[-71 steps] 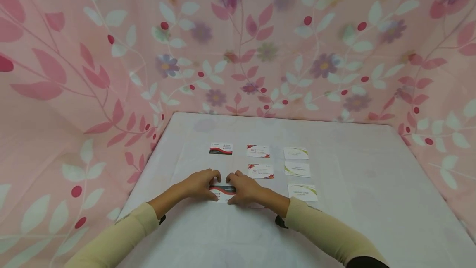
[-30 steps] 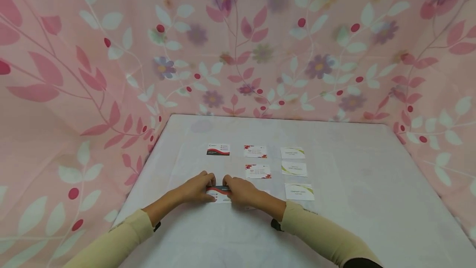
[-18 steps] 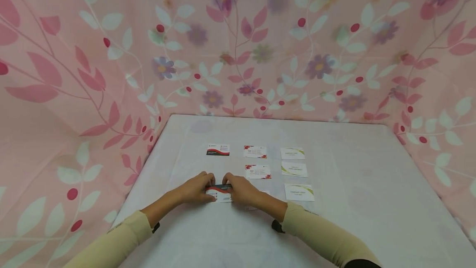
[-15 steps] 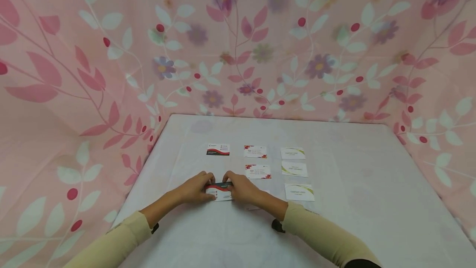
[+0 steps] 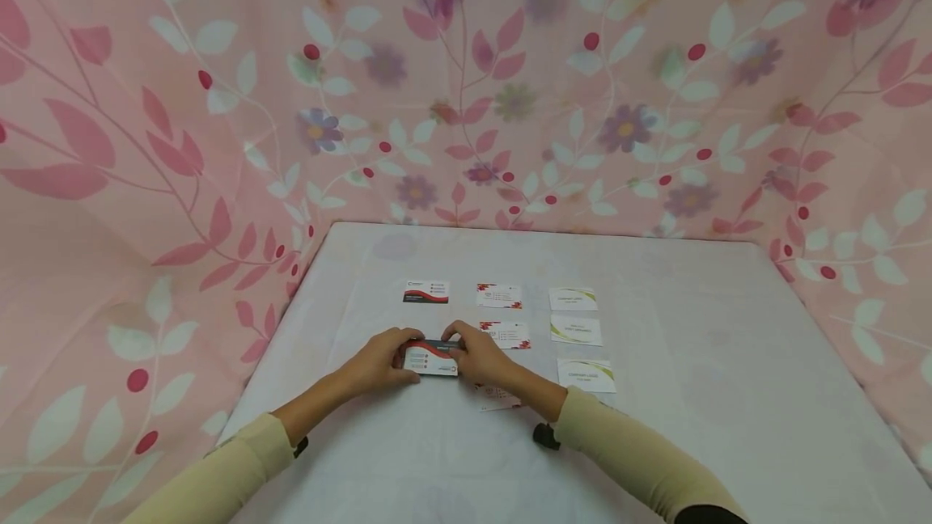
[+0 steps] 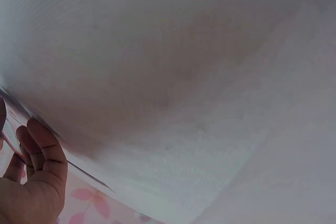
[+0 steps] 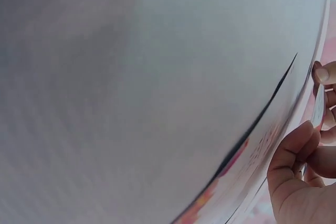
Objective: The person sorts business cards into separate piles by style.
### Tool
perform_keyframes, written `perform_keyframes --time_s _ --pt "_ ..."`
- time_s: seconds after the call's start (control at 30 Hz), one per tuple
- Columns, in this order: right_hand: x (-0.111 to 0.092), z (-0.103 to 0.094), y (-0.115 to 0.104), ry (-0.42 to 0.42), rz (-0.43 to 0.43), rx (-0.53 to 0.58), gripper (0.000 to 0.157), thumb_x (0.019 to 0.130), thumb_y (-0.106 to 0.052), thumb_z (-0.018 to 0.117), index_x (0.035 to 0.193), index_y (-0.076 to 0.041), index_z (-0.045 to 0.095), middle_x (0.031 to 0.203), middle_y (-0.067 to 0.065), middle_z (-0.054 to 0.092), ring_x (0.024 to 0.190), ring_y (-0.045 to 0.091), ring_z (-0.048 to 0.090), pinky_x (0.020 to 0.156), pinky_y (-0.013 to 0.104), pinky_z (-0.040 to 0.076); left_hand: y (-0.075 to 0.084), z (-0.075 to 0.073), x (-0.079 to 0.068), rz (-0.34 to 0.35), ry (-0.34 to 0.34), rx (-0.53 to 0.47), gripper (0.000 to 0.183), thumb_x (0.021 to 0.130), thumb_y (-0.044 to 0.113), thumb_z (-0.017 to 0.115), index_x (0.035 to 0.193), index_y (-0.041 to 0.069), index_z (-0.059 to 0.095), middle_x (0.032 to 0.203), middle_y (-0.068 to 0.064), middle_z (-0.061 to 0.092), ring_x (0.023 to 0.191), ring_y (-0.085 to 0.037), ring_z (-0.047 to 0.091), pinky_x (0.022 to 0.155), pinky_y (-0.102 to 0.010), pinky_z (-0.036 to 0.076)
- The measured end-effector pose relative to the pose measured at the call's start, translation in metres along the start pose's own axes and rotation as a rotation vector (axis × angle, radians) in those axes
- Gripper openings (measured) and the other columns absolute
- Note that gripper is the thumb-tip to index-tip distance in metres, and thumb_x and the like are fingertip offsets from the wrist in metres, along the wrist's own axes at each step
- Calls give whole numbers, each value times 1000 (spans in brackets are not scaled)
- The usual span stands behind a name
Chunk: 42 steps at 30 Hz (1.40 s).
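A business card [image 5: 431, 361] with a dark band, a red wave and a white lower part is raised off the table between both hands. My left hand [image 5: 374, 364] pinches its left end, thumb at the near edge and fingers at the far edge. The right end is pinched by my right hand [image 5: 482, 358], whose fingers cover that corner. In the right wrist view the card [image 7: 318, 106] appears as a thin slanted strip between the fingertips. The left wrist view has my left hand [image 6: 39, 182] at its lower left corner.
A matching red-and-black card [image 5: 425, 292] lies farther back. Cards with red flowers [image 5: 499, 296] form a middle column, its nearest card [image 5: 498, 399] partly under the right forearm. Green-edged cards [image 5: 586, 376] line the right. A white cloth [image 5: 699, 395] covers the table; floral fabric surrounds it.
The business card lay flat on the table earlier; both hands have taken hold of it, raised it and moved it slightly away from the body. The other cards have stayed in place.
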State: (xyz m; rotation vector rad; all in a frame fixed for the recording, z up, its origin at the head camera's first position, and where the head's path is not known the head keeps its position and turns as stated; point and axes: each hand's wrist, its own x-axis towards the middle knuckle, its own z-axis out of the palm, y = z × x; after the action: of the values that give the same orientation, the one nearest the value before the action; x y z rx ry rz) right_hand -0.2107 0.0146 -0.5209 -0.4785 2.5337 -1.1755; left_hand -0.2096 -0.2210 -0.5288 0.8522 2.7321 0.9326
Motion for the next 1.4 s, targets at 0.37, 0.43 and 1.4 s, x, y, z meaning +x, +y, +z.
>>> perform_keyframes --time_s 0.37,0.43,1.4 --pt "10 0 1 31 -7 -8 47 84 -25 79 126 -19 58 87 1 60 71 14 55 62 25 44 -7 -9 8 -62 61 -2 68 72 21 89 132 6 63 78 2 53 70 -9 47 60 -20 39" --pt "12 1 0 33 -22 -64 58 79 -27 84 129 -18 57 94 1 62 76 13 56 67 26 46 -9 -11 9 -60 69 -11 67 71 21 89 131 4 63 78 1 54 70 -10 47 59 -20 39" --pt "64 -13 1 155 -13 -151 63 76 -25 87 131 -13 59 92 7 65 79 14 53 70 29 44 -28 -30 58 -119 69 57 67 74 21 87 134 7 61 82 -6 57 73 -15 47 64 -26 39"
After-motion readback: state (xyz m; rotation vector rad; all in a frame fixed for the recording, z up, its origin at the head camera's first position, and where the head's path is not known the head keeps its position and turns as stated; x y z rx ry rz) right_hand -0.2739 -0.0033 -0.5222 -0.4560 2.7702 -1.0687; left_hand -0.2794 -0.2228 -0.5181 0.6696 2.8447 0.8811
